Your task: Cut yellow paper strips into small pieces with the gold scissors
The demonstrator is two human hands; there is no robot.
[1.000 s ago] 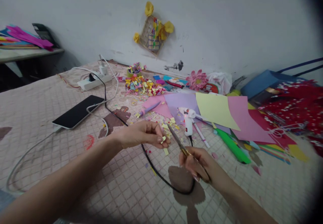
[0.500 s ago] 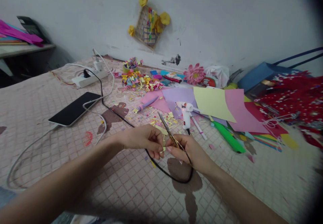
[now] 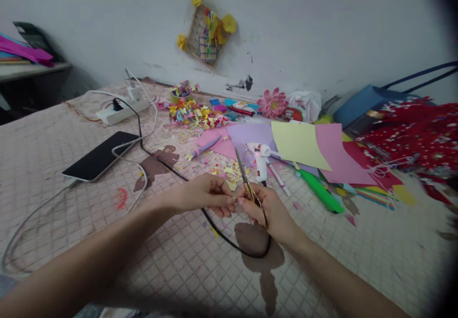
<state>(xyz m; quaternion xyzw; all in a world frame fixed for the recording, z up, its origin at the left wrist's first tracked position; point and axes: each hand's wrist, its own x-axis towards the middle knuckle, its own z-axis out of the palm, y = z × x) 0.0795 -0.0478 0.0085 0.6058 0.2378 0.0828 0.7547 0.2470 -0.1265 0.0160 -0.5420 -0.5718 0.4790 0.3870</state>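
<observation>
Gold-handled scissors (image 3: 245, 177) are in my right hand (image 3: 266, 208), their blades together and pointing up and away. The thumb and forefinger of that hand also pinch at a tiny pale piece of paper (image 3: 234, 198). From the other side, my left hand (image 3: 205, 196) pinches the same piece, its fingertips meeting those of my right hand. Just beyond the hands lie small yellow paper scraps (image 3: 229, 170). A white glue gun (image 3: 261, 160) rests to the right of the scissor tips.
A black cable (image 3: 223, 236) loops under my hands. Colored paper sheets (image 3: 300, 143) and a green tool (image 3: 322, 191) lie right. Left are a tablet (image 3: 102, 155) and power strip (image 3: 123, 111). Paper bits (image 3: 195, 113) are piled behind.
The scissors have turned more upright in my right hand. My fingertips have come closer together, and less of the pale piece shows between them. The view has shifted slightly.
</observation>
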